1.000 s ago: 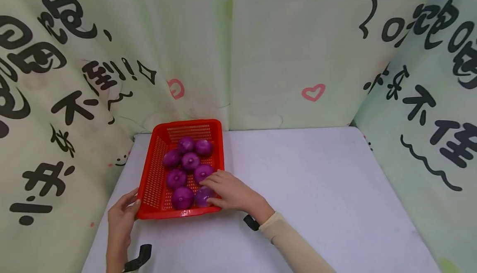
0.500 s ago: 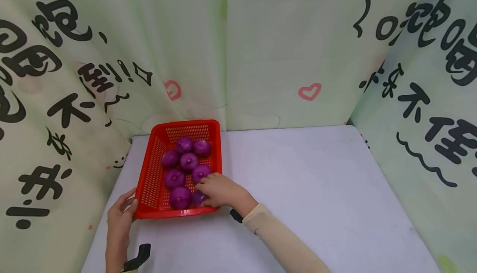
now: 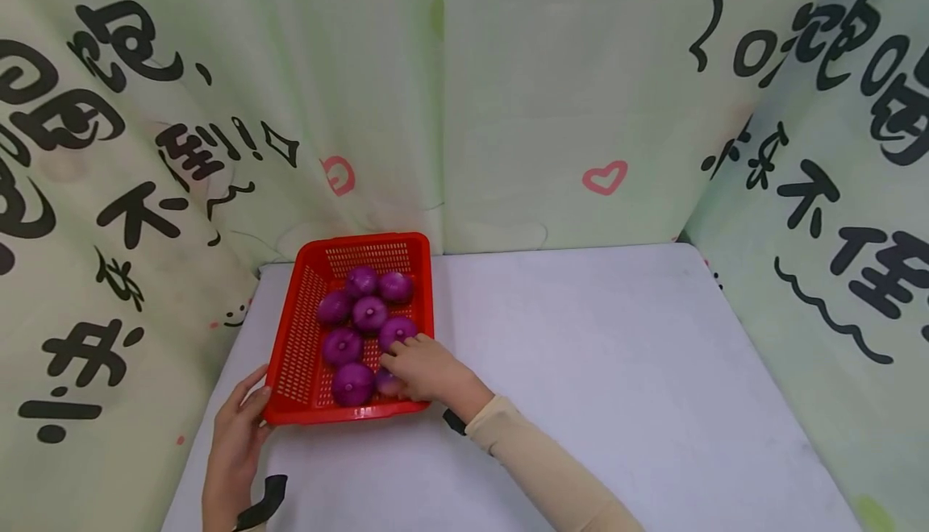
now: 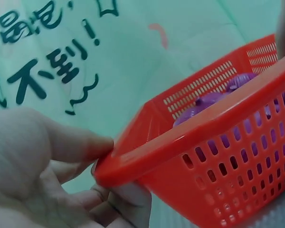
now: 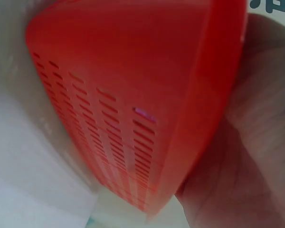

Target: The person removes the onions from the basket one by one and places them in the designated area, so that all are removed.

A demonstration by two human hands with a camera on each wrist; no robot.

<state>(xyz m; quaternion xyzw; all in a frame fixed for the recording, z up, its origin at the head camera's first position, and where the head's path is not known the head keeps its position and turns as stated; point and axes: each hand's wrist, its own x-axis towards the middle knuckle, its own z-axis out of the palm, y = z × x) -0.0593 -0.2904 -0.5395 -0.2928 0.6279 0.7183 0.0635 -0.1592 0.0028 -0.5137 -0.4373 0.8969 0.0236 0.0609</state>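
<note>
A red plastic basket (image 3: 290, 338) stands on the table's left side with several round purple onions (image 3: 353, 385) in it. My left hand (image 3: 231, 443) grips its near left corner; in the left wrist view the thumb lies on the rim (image 4: 147, 164) and the fingers are beneath. Inside the near right corner, my right hand (image 3: 430, 372) curls its fingers round one onion (image 3: 386, 383), which it mostly covers. Another onion (image 3: 397, 330) lies just beyond those fingers. The right wrist view has the hand (image 5: 266, 137) reaching over the basket's wall (image 5: 109, 95), its fingertips hidden.
The white table (image 3: 581, 355) extends to the right of the basket. A pale green curtain (image 3: 508, 113) with black lettering and pink hearts hangs behind and on both sides. The basket's far edge stands close to the back curtain.
My right hand has moved left and further into the basket, its fingers closing round the near right onion. The left hand stays on the corner, and the basket has barely moved.
</note>
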